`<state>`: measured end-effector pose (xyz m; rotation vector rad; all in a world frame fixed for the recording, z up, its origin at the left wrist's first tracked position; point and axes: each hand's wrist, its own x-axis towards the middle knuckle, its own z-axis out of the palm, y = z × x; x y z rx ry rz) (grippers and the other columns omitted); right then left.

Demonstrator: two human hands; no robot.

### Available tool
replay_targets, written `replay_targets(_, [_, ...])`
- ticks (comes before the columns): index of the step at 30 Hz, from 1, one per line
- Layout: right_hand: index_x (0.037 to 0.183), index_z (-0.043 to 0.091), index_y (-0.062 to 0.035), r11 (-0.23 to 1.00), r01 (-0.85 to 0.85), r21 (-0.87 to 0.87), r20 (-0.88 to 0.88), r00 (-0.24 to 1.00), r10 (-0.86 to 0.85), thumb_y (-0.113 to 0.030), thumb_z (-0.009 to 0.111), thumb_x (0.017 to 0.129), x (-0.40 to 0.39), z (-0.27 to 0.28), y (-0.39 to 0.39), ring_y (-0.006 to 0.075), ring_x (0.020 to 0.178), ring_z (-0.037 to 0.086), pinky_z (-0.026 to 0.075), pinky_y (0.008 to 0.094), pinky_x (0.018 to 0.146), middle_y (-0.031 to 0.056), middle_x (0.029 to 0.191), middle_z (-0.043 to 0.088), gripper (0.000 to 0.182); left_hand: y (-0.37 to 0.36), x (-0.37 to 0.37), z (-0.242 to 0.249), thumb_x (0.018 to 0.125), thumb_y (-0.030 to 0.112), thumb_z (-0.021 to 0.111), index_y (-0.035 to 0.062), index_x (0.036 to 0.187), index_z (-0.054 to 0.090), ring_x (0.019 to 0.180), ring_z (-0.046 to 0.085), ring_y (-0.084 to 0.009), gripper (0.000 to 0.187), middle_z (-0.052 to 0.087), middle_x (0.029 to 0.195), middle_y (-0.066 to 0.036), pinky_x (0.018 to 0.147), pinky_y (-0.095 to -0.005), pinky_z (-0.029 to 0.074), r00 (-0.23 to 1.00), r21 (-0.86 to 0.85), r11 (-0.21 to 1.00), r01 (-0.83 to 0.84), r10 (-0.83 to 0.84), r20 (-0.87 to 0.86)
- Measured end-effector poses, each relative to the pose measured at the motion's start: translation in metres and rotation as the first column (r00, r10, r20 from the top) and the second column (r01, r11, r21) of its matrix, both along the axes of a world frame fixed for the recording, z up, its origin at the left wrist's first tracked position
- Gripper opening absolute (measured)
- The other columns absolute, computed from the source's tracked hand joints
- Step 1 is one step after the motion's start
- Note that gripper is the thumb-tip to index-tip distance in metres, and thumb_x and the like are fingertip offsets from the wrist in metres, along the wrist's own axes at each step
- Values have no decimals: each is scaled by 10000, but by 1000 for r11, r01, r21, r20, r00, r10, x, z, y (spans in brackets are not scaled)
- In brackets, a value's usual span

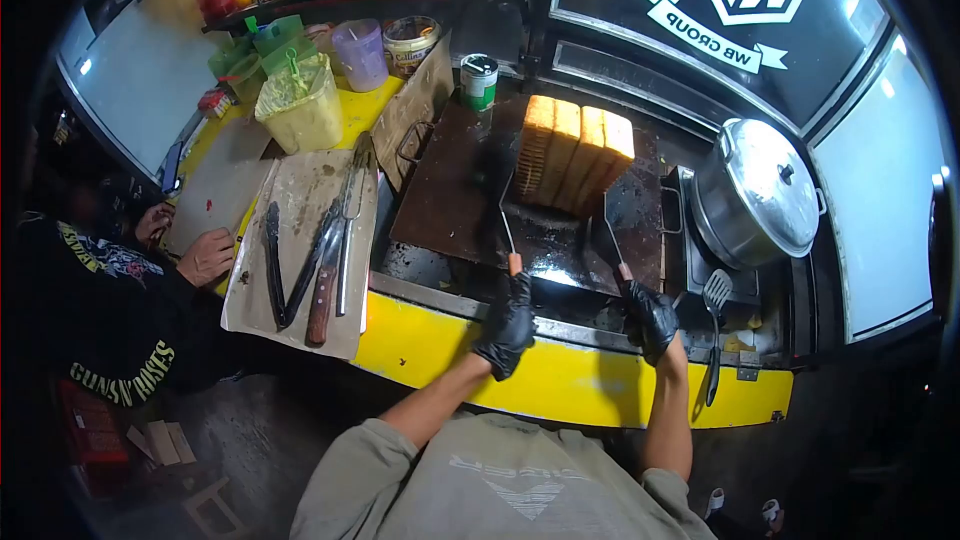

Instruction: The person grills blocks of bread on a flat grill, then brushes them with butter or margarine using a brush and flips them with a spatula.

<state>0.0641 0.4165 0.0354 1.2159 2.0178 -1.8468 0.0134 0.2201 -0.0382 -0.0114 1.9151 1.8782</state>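
Note:
Both hands wear black gloves. My left hand (507,328) is closed around the handle of a spatula (509,230), whose blade reaches the left side of a block of toasted bread (575,158). In my right hand (652,320) is a second spatula (613,238), its blade end at the block's lower right. The bread stands on edge as several thick slices pressed together, golden brown on top. Under it lies a dark flat griddle (450,195) with a shiny patch toward me.
A lidded metal pot (757,195) stands right, near a slotted turner (715,305). Tongs (300,280) and a wooden-handled knife (322,300) lie on cardboard (255,315) at left. Behind are a can (479,82) and a smeared tub (300,105). Another person's hands (205,258) rest at far left.

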Motion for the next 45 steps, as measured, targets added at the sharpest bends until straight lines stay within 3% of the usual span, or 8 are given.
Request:
replay_targets(2, [652,546,-106,999,-30,-21,-9,1000,30,-566,612,830,-2,3,2,67,380,314,200,239,384,-29,500,407,498,-1,6,2,1014,412,289,186,1493,141,481,346,-61,550,454,758,-11,427,-233,347,990,-63,994,88,-80,114])
replay_targets(6, [639,534,-116,994,-69,-84,-33,997,66,-578,611,825,2,-6,5,64,381,314,201,236,387,-37,495,404,504,-8,-1,15,983,512,304,171,1422,347,457,331,-66,558,323,600,21,411,-245,333,985,-79,996,52,-38,168])
replay_targets(12, [710,554,-131,988,1,-155,-198,980,-32,-529,573,875,16,-2,14,52,389,330,214,230,383,-47,515,426,432,-51,-24,2,951,458,430,191,1286,518,492,340,-35,437,438,664,76,423,-202,271,973,231,957,-176,134,186])
replay_targets(23, [778,580,-86,988,-83,-131,-314,949,38,-448,599,884,0,36,18,51,408,332,216,220,399,-40,572,437,378,-27,-35,34,984,421,391,185,1208,525,514,339,-36,352,410,680,60,455,-204,277,997,202,978,-52,38,73])
replay_targets(27, [771,589,-115,979,-68,-194,-460,888,-30,-486,614,862,14,5,36,36,403,323,205,204,394,-54,568,431,383,-44,-41,24,954,462,427,214,862,537,411,331,-45,287,370,532,65,387,-218,242,971,278,951,-138,74,227])
replay_targets(31, [668,556,-136,997,37,-62,-185,982,-47,-513,609,856,14,9,23,46,421,320,202,226,411,-57,539,403,424,-55,-34,0,981,370,407,139,1201,549,494,325,-16,349,449,672,52,421,-205,231,962,152,974,-169,129,240])
replay_targets(32, [647,547,-144,999,31,-39,-109,993,-35,-534,607,849,12,13,19,54,439,335,217,230,427,-55,532,401,443,-55,-36,-13,1001,308,359,102,1382,410,798,548,-67,436,579,1070,-50,620,-201,426,978,149,981,-124,95,185])
replay_targets(45, [692,544,-135,985,-55,-164,-86,995,41,-560,622,824,2,-17,16,66,424,296,207,236,421,-47,530,381,452,-33,-23,-23,999,408,355,150,1480,216,511,275,-35,563,531,1274,-40,442,-198,258,936,134,987,-93,40,350])
